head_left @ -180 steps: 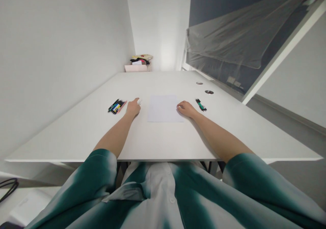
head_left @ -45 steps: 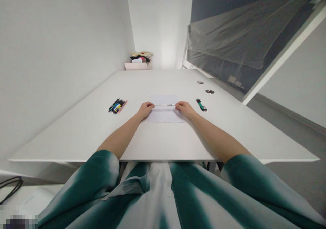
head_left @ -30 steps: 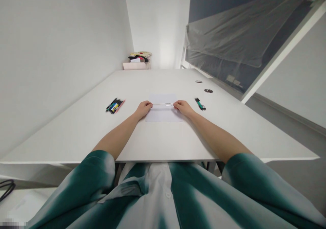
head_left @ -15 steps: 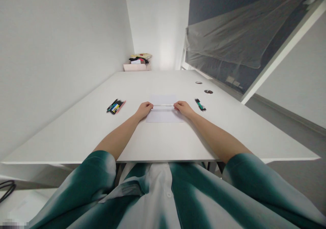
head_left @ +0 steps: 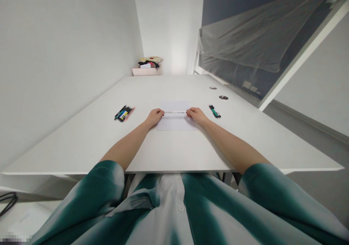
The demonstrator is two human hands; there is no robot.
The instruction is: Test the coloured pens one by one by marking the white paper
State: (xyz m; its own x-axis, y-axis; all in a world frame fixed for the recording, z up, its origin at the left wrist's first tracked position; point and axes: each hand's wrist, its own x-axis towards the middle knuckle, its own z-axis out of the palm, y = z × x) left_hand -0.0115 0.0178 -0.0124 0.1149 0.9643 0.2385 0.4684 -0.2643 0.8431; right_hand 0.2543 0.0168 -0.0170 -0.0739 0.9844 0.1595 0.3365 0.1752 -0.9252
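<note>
Between my hands a slim white pen-like stick (head_left: 175, 112) stretches level from side to side, over a sheet of white paper (head_left: 176, 124). My left hand (head_left: 155, 117) pinches its left end, fingers closed. At the other end my right hand (head_left: 196, 116) pinches it the same way. A shadow line falls on the paper just below the stick, which seems a little above the sheet. Whether it is a pen or another thin rod I cannot tell. Both wrists are close to the paper's side edges.
A bunch of several pens (head_left: 124, 113) lies to the left, and a few green-and-black pens (head_left: 215, 111) lie to the right. Two round metal cable covers (head_left: 223, 97) are set in the white table (head_left: 174, 150). A pink box (head_left: 144, 71) with stacked items stands at the far end.
</note>
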